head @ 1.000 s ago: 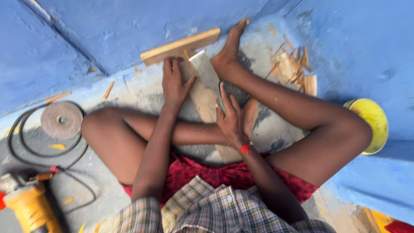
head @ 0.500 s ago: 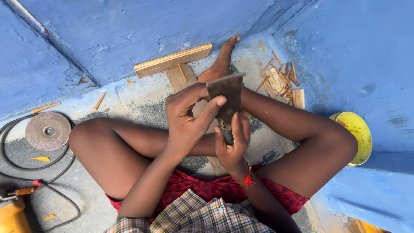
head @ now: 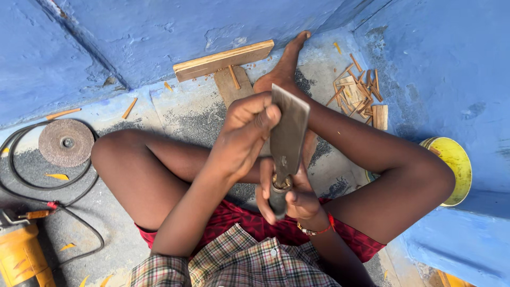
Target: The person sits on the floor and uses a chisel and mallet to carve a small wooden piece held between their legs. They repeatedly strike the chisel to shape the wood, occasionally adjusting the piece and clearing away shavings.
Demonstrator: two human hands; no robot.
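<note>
The fingers of the right hand (head: 291, 196) curl shut around the dark handle of a broad, flat grey metal blade (head: 287, 139), gripping it just above the lap; the blade stands upright between the knees, its wide end uppermost; the left hand (head: 248, 126) pinches that upper edge, thumb pressed to the face and fingers folded behind it. A red thread bracelet (head: 319, 229) circles the right wrist. The person sits cross-legged in red shorts and a checked shirt on a grey concrete floor (head: 180, 114) ringed by blue walls. Beyond the hands a pale wooden plank (head: 223, 60) lies against the wall; small wooden offcuts (head: 361, 95) are scattered to the right, near a yellow round bowl (head: 451, 167); a grey grinding disc (head: 66, 142) and black cable (head: 79, 191) lie well apart to the left, beside a yellow power tool (head: 21, 255).
</note>
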